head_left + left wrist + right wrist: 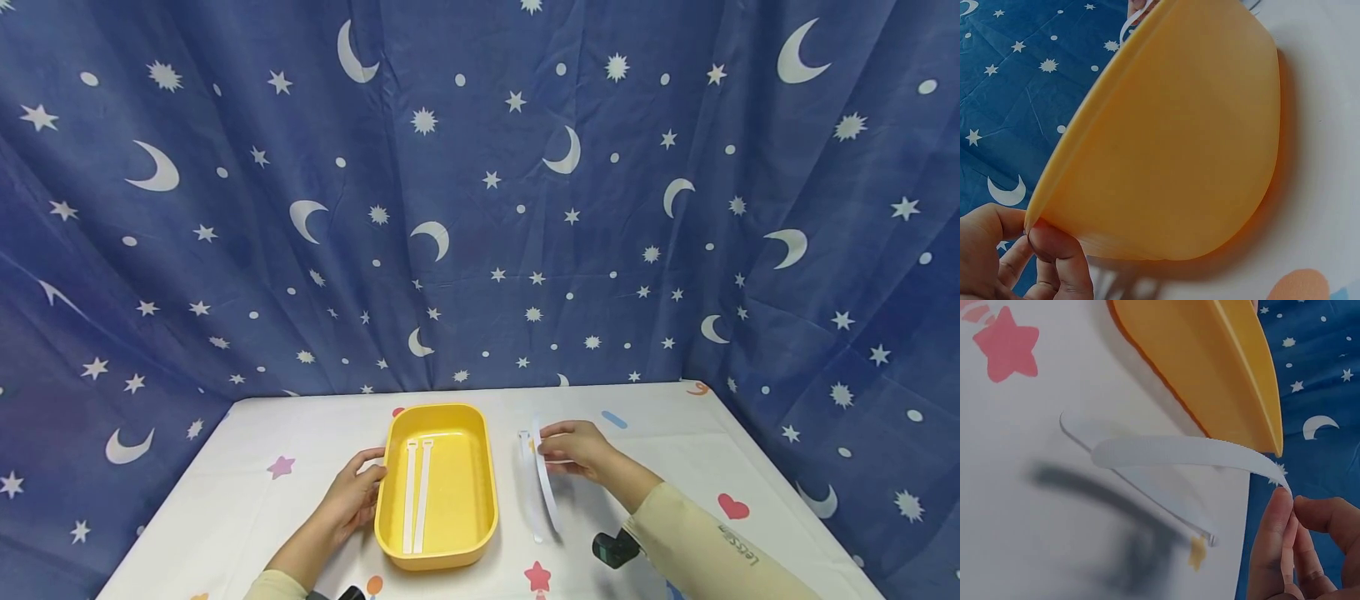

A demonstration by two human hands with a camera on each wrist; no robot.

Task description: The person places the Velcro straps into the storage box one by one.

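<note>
A yellow tray point(457, 500) with raised walls stands on the table left of centre in the head view. My left hand point(358, 496) pinches its left rim; the left wrist view shows thumb and finger point(1057, 244) at the edge. Inside lie two white straps, one on the left point(410, 500) and one beside it point(424, 492), each with a slotted end. Right of the tray, my right hand point(577, 450) pinches one end of another white strap point(1179, 452), which curves away above the table. Beneath it, one more white strap point(1163, 501) lies on the cloth.
A white tablecloth point(247, 483) printed with stars, a heart and other shapes covers the table. Behind it and along both sides hangs a blue curtain point(480, 225) with moons and stars. A black device point(615, 550) sits by my right wrist.
</note>
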